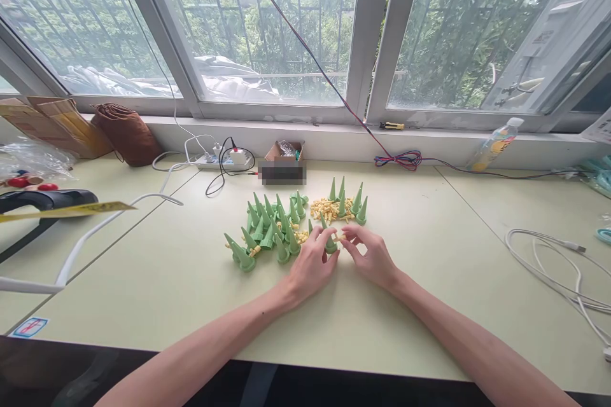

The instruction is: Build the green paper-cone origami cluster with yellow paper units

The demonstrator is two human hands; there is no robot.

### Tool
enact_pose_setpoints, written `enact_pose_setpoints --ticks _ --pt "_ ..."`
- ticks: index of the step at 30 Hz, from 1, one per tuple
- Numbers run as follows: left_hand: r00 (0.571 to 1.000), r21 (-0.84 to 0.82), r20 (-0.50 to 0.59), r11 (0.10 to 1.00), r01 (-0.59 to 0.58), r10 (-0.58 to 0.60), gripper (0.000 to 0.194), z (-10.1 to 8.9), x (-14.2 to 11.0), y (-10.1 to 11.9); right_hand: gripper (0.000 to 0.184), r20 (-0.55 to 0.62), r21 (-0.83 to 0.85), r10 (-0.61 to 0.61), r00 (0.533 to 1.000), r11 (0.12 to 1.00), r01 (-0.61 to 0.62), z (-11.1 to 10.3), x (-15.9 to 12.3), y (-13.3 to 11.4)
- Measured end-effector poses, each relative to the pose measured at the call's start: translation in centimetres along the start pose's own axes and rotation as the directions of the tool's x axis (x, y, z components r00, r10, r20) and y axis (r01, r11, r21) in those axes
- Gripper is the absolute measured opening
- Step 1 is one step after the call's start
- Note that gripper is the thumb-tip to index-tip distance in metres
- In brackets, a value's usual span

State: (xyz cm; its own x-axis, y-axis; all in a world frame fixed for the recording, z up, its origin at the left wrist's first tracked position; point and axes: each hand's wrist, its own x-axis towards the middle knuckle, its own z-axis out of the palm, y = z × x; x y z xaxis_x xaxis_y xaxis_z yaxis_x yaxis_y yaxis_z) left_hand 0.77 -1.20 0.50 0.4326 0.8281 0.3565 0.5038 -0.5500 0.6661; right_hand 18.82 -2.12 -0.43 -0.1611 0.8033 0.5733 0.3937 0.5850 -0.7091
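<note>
Left hand's [314, 261] grip is on a green cone [330, 242] low at the surface [410, 216], right hand [375, 257] pinching a small yellow piece [340, 238] just beside it; I'd brace the cone, pinch lightly, line both up squarely.

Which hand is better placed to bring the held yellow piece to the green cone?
Probably the right hand: it pinches the small yellow piece close beside the green cone, while the left hand appears to hold the cone.
</note>
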Motion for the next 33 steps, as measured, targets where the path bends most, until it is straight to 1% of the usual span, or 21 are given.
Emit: enact_pose_setpoints --ticks 4,13,20,28,33 --pt "1.0 0.004 -0.001 1.0 -0.007 0.007 0.041 0.03 -0.05 -0.04 0.017 -0.003 -0.018 0.001 1.0 1.0 -0.001 0.07 0.1 0.11" --pt "1.0 0.009 0.012 1.0 -0.016 0.016 0.043 0.06 -0.09 -0.03 0.016 0.027 -0.029 0.057 0.998 0.998 -0.056 0.05 -0.06 0.69" --pt "0.999 0.008 -0.006 0.999 -0.031 0.031 0.044 0.03 -0.03 0.04 0.016 0.054 -0.02 0.032 0.998 0.999 -0.031 0.02 -0.1 0.51" --pt "0.999 0.013 -0.01 0.999 -0.034 0.034 0.043 0.09 -0.07 -0.01 0.017 0.054 -0.037 0.039 0.998 0.999 -0.037 0.02 -0.02 0.47" --pt "1.0 0.021 0.003 1.0 -0.015 0.015 0.042 0.09 -0.09 -0.1 0.015 0.052 -0.037 0.043 0.998 0.998 -0.041 0.01 0.03 0.48"
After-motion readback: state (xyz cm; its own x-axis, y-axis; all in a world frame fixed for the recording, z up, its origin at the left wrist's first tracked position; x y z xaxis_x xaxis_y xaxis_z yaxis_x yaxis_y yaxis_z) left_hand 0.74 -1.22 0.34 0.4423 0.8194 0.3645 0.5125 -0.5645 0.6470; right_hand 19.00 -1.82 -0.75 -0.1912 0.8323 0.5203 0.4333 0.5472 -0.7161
